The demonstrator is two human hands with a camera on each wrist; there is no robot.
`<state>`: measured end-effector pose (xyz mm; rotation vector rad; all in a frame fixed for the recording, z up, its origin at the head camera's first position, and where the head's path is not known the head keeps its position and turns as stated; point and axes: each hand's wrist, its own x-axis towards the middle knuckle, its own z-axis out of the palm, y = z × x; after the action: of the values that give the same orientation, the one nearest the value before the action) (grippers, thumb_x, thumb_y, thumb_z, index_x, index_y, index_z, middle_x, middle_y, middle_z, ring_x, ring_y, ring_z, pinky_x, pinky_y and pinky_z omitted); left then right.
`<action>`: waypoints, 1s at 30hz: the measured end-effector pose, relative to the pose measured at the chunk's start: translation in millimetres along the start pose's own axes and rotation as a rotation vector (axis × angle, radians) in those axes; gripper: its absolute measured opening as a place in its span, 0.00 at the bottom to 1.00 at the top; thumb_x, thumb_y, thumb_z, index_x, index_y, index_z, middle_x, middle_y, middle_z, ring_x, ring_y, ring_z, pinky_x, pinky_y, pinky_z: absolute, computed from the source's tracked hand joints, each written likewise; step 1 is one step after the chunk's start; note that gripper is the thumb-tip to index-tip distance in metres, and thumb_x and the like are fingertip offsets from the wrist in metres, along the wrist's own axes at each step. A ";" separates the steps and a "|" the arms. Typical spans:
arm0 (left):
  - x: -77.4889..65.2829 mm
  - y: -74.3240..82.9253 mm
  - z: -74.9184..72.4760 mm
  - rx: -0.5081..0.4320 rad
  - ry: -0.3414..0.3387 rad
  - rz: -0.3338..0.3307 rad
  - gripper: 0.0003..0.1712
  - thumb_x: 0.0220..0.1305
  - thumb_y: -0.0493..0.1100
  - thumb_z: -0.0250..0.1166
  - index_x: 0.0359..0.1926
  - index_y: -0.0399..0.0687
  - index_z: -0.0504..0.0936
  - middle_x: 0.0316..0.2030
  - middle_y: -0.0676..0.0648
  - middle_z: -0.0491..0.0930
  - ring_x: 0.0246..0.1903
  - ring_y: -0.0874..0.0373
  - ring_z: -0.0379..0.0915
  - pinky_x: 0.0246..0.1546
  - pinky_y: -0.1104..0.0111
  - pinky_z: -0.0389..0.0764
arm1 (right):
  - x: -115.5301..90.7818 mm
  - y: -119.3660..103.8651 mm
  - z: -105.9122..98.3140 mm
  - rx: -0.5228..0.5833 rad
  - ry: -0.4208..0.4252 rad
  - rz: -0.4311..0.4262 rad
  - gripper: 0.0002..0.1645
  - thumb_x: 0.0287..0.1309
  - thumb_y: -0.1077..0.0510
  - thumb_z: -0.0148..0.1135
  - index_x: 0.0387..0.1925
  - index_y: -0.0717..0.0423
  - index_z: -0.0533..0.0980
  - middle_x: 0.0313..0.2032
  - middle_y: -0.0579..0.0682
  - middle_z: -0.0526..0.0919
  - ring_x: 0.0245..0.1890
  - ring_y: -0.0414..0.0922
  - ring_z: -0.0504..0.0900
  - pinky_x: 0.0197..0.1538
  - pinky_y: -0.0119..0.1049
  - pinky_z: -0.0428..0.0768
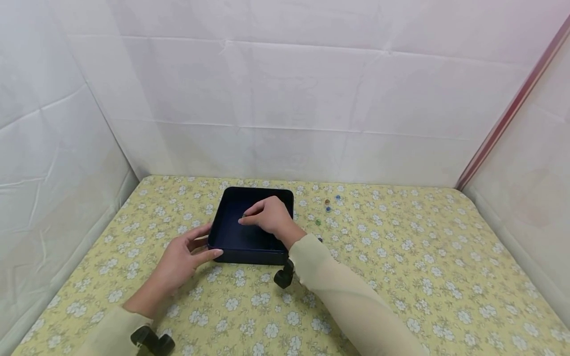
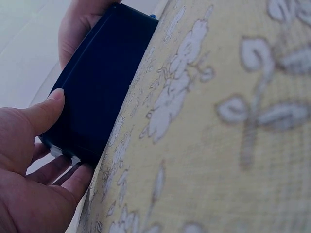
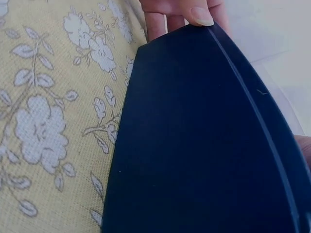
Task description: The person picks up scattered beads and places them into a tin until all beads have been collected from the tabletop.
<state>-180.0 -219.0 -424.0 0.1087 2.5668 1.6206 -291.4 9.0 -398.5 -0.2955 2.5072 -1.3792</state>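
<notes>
Yellow, white-flowered cloth (image 1: 445, 277): on it, shallow squarish dark-blue tray (image 1: 254, 256); left hand (image 1: 182, 254) grips near-left corner, best kept steady; right hand (image 1: 270, 216) pinches small dark piece (image 1: 243, 216) over tray, best kept low

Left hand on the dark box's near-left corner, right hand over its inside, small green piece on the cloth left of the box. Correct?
One slip: the small green piece lies on the cloth to the right of the dark box, per the head view. The left hand and right hand are as you say.
</notes>
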 end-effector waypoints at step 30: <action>0.6 -0.7 -1.2 0.015 -0.007 -0.003 0.47 0.65 0.58 0.71 0.79 0.54 0.62 0.77 0.41 0.61 0.71 0.40 0.68 0.57 0.65 0.85 | 3.5 -1.5 5.0 -0.211 0.003 0.056 0.05 0.54 0.51 0.79 0.32 0.45 0.91 0.48 0.46 0.89 0.53 0.46 0.84 0.50 0.40 0.87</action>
<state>-180.8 -220.3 -424.1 0.1115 2.5730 1.5975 -293.0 3.2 -400.3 -0.2620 2.6452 -1.0962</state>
